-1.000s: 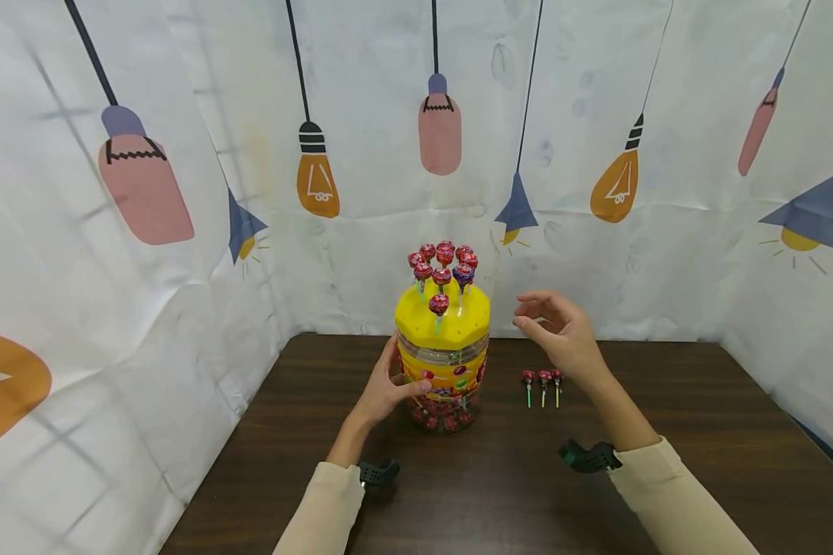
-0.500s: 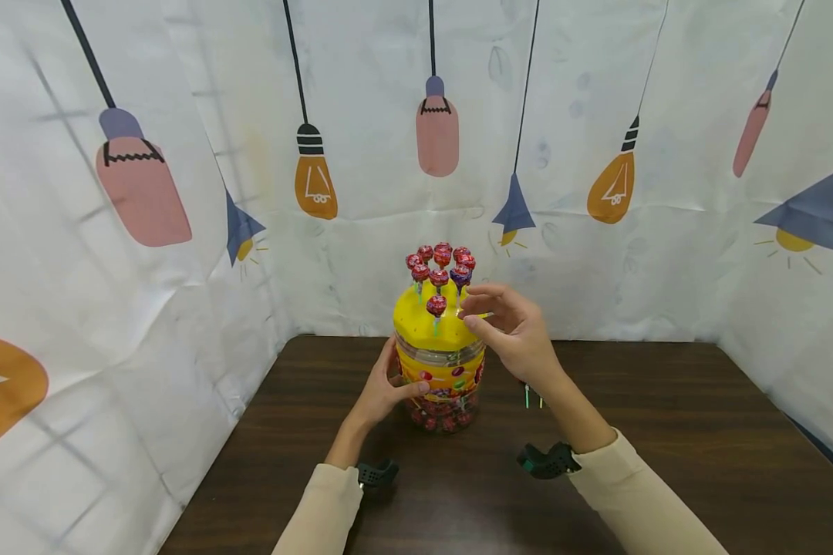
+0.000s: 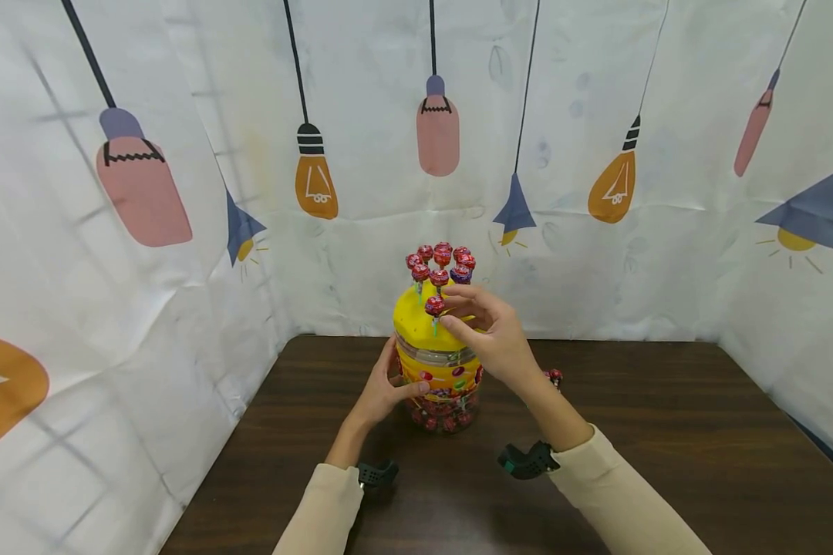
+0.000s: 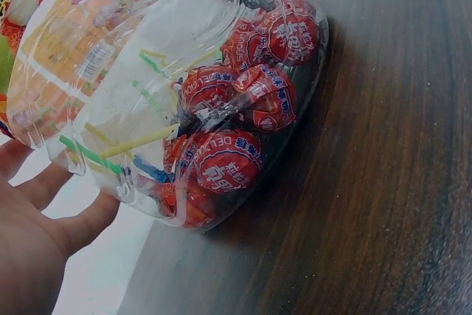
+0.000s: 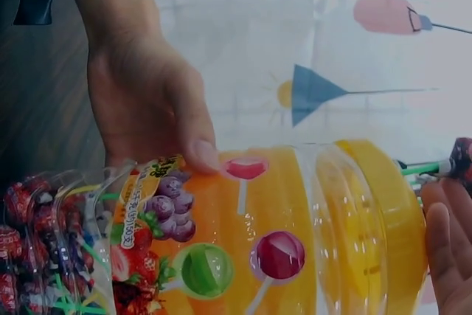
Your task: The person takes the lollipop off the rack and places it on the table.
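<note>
A clear plastic jar [image 3: 439,378] with a yellow lid [image 3: 416,320] stands on the table, loose wrapped lollipops [image 4: 228,160] in its lower part. Several lollipops [image 3: 441,254] stick upright out of the lid. My left hand [image 3: 380,393] grips the jar's side, thumb across its front; it also shows in the right wrist view. My right hand [image 3: 491,331] is over the lid's right side, thumb and index finger apart beside the front lollipop [image 3: 435,306]. Whether they touch it I cannot tell.
Red-wrapped lollipops [image 3: 555,376] lie on the dark wooden table [image 3: 639,432] right of the jar, partly hidden by my right forearm. A white curtain [image 3: 375,285] printed with lamps hangs behind the table and at both sides.
My right hand has moved left, from above the loose lollipops to the front lollipop in the lid. The left hand and the jar have stayed in place.
</note>
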Demonstrator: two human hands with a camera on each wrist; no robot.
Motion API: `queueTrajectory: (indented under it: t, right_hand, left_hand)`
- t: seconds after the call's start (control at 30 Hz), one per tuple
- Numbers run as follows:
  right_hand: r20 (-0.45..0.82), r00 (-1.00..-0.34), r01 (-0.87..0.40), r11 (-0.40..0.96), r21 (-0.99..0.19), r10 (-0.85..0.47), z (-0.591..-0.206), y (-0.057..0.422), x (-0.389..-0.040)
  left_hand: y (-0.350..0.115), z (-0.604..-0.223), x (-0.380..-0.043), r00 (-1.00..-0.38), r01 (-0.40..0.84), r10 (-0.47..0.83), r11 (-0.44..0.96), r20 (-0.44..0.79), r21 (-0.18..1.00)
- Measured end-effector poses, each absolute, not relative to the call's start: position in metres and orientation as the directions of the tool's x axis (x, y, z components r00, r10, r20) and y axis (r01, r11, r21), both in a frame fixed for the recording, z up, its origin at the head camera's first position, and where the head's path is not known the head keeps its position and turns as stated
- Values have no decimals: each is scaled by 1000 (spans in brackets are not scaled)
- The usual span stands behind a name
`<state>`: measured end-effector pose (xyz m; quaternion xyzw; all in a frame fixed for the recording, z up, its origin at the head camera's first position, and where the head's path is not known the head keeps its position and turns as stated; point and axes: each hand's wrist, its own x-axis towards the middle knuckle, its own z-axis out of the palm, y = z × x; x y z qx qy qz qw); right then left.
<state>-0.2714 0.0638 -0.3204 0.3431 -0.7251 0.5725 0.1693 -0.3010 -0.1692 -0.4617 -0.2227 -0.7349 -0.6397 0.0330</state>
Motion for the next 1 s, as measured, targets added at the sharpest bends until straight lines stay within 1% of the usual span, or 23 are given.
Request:
queueTrajectory:
  t: [0.23,0.4,0.7,1.0]
  right_hand:
    - [635,-708,-699,177,-693,-311,-317,59,-270]
    - [641,-703,-706,192,-682,-308,-316,56,-270]
    - [655,-701,-709,176,-683,-281,-316,54,-270]
    - [693,-690,-718,73,-692,-208,-317,53,-269]
  left_hand:
    - [-168,-461,-300,-901,364,281,79,330,928]
    - [-168,-461,-300,-902,362,281,80,328,929]
    - [-168,-460,-300,-898,368,286,77,333,927]
    - [-168,-460,-300,-898,371,286,85,334,925]
